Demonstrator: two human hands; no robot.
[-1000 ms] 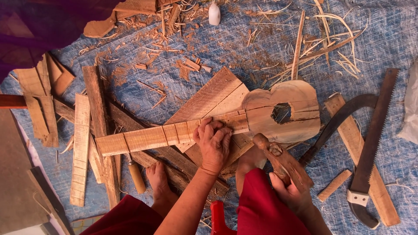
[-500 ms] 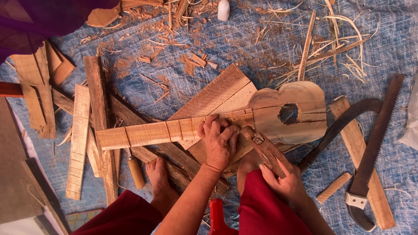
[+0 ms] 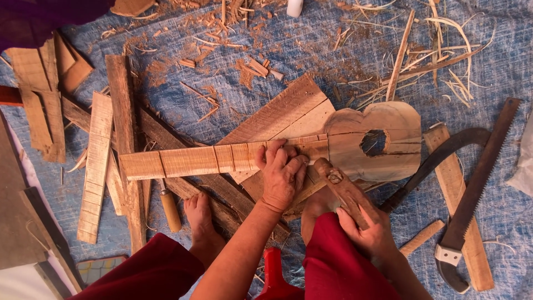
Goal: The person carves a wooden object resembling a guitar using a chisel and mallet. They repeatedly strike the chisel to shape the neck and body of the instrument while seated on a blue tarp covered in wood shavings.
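Wood offcuts [image 3: 97,166] lie at far left on the blue tarp [image 3: 311,44], a small wooden-handled tool [image 3: 169,210] just beside a bare foot [image 3: 199,214]. Moving right: a long notched wooden neck piece [image 3: 216,158] runs flat across the stacked planks [image 3: 288,111], joined at its right end to a rounded instrument body with a sound hole [image 3: 383,139]. Left hand [image 3: 282,175] sits palm down on the neck, fingers spread and curled over the far edge, pressing it onto the planks. Right hand [image 3: 366,230] has fingers wrapped tight round a wooden tool handle [image 3: 341,189] whose tip meets the neck just beside the left hand; blade itself hidden, can't tell its type. Judgement: keep the downward press firm, keep left fingers clear of the tool tip, work with short controlled strokes. Further right, a curved dark blade [image 3: 438,155], then a handsaw [image 3: 477,194] on a wood strip [image 3: 458,211].
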